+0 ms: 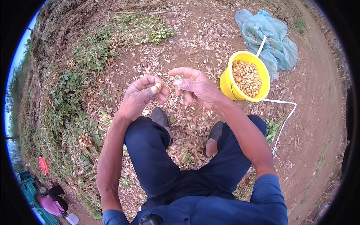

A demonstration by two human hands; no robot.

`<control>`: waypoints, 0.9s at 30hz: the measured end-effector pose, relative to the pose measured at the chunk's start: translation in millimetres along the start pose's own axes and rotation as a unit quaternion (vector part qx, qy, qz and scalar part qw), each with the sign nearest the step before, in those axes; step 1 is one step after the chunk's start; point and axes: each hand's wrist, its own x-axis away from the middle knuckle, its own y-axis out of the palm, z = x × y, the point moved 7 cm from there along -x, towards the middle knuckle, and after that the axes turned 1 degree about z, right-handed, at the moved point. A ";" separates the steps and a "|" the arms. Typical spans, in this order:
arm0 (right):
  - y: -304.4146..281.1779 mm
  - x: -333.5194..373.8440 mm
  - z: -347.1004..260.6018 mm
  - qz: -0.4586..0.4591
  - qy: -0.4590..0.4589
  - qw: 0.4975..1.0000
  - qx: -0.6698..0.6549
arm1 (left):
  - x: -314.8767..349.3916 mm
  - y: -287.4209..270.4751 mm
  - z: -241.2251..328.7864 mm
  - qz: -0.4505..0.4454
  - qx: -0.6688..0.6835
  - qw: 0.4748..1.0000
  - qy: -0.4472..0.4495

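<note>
Between the thumb and fingertips of my left hand (pixel 144 92) is a small yellowish peanut (pixel 159 87). My right hand (pixel 200 88) hovers just to its right, a small gap away. Its index finger is stretched toward the left hand, the thumb stands apart below it, and I see nothing in its grasp. To the right of that hand stands a yellow bucket (pixel 226 83), filled well up with unshelled peanuts (pixel 247 78). Both hands are above the ground in front of my knees.
A crumpled blue-green plastic sack (pixel 275 41) lies behind the bucket. White strap (pixel 287 120) trails along the ground at right. Pulled peanut plants (pixel 71 90) are heaped along the left. At far lower left are a red basin (pixel 44 165), a green vehicle (pixel 28 189) and another person (pixel 50 205).
</note>
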 end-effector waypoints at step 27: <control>-16.6 13.3 -33.6 -0.060 -0.053 0.976 -0.201 | -41.0 26.1 -2.3 0.099 0.066 0.988 -0.094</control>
